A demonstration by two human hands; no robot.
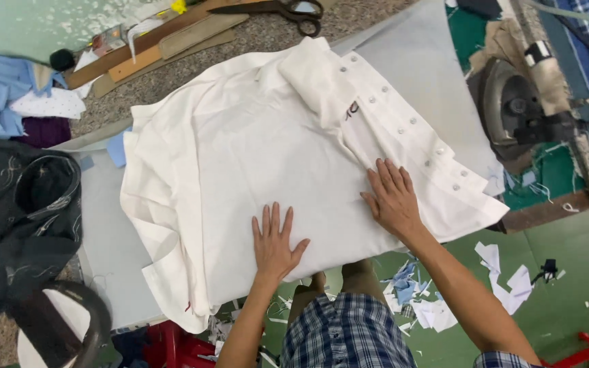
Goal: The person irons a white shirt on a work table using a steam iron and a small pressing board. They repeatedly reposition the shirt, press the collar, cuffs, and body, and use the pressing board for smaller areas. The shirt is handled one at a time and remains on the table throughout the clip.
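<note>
Both hands are spread flat, palms down on the white shirt (253,157) lying across the tabletop (103,232). Left hand (275,242) sits at the near hem, right hand (393,197) beside the button strip (403,129), which slants far-left to near-right

Small dark neck label (352,109) on white shirt (240,157) collar; no packages, signs, screens.

I am reaching both bare forearms forward, pressing my left hand (275,243) and right hand (393,199) down flat, palms down, fingers (384,174) extended and slightly spread.
</note>
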